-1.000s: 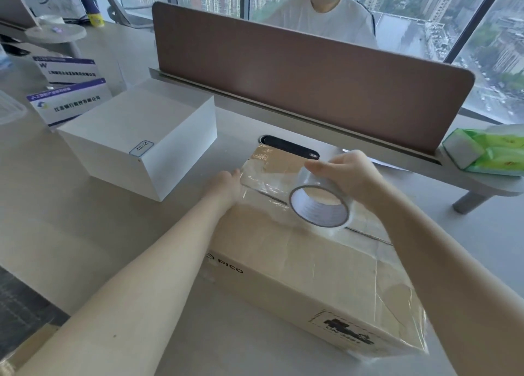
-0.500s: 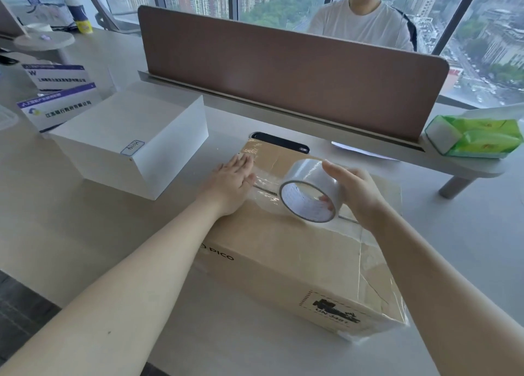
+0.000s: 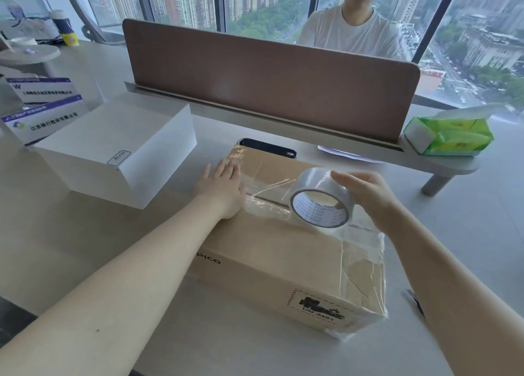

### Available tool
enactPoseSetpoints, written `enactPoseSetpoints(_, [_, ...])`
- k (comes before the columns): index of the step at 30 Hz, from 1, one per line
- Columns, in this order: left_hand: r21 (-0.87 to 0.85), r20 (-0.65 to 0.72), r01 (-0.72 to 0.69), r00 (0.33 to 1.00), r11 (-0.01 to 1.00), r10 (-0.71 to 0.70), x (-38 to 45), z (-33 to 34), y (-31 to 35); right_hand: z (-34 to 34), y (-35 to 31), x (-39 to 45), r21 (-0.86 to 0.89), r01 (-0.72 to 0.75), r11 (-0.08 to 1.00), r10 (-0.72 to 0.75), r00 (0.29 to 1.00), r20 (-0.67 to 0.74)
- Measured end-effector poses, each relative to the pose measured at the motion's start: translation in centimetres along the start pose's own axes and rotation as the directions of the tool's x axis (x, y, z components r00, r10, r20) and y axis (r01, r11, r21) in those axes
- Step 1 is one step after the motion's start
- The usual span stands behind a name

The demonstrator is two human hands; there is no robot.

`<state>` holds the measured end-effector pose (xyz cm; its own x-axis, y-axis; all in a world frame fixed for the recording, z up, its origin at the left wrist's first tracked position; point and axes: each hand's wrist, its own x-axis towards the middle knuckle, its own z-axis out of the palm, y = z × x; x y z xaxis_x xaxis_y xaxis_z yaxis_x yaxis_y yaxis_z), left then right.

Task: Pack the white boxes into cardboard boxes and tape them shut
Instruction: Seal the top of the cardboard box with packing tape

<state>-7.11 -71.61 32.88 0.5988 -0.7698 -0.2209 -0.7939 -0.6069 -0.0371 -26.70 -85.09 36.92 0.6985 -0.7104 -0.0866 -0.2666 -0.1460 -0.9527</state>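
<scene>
Over the last sec the tape roll (image 3: pixel 321 198) had travelled along the top of the cardboard box (image 3: pixel 283 250), from the far-left corner toward the middle, w/ a clear strip paid out behind it over the centre seam. The left hand (image 3: pixel 224 187), which a sec ago was pinning the tape's start at the far edge, had slid nearer along the strip. So the sealing pass looked abt halfway: the seam from the far end to the roll was covered, the stretch beyond the roll toward the right end less certain, since older tape already wrapped that corner.

Left hand was flat, fingers straight & together, palm pressing the strip onto the carton top, holding nothing. Right hand (image 3: pixel 365 194) was curled over the roll's outer rim, fingers on top, thumb side hidden behind the roll, so gripping it, tilted w/ the core facing the wearer.

Carton sat on the desk (image 3: pixel 85 250), closed, flaps down. One white box (image 3: pixel 113 151) stood apart to the left, not yet packed. Another person sat behind the divider (image 3: pixel 269 83).
</scene>
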Motion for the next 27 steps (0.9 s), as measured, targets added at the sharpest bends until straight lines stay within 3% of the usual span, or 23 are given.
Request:
enactPoseSetpoints(5, [-0.208, -0.013, -0.090, 0.996, 0.974, 0.089, -0.1, 0.4, 2.7, 0.6, 1.2, -0.4, 0.192, -0.045, 0.980, 0.046, 0.999, -0.002])
enactPoseSetpoints(11, [-0.185, 0.002, -0.069, 0.997, 0.980, 0.071, 1.0, 0.9, 2.3, 1.4, 0.7, -0.1, 0.236, 0.036, 0.971, -0.019, 0.997, -0.074])
enactPoseSetpoints(13, [-0.190, 0.004, -0.081, 0.997, 0.978, 0.083, 1.5, 0.7, 2.1, 1.5, 0.5, 0.5, 0.176, 0.038, 0.984, -0.027, 0.997, -0.067])
enactPoseSetpoints(16, [-0.177, -0.005, -0.101, 0.995, 0.979, 0.102, 2.6, 0.5, 1.4, 0.9, -0.3, 1.4, -0.052, 0.016, 0.999, -0.019, 0.997, -0.070])
enactPoseSetpoints(20, [-0.153, -0.011, -0.117, 0.993, 0.981, 0.116, 3.9, 0.2, 0.7, -0.5, -1.3, 2.2, -0.362, -0.066, 0.930, 0.035, 0.995, -0.092])
enactPoseSetpoints(22, [-0.150, -0.009, -0.131, 0.991, 0.980, 0.131, 4.2, 0.2, 0.7, -0.7, -1.8, 2.0, -0.423, -0.096, 0.901, 0.065, 0.994, -0.087])
enactPoseSetpoints(24, [-0.141, -0.004, -0.132, 0.991, 0.981, 0.132, 4.2, 0.1, 0.8, -1.0, -1.6, 1.7, -0.347, -0.068, 0.936, 0.050, 0.997, -0.062])
enactPoseSetpoints(27, [-0.107, 0.013, -0.136, 0.990, 0.985, 0.138, 4.2, -0.1, 0.8, -1.8, -0.4, 0.4, -0.079, -0.059, 0.995, 0.053, 0.996, -0.076])
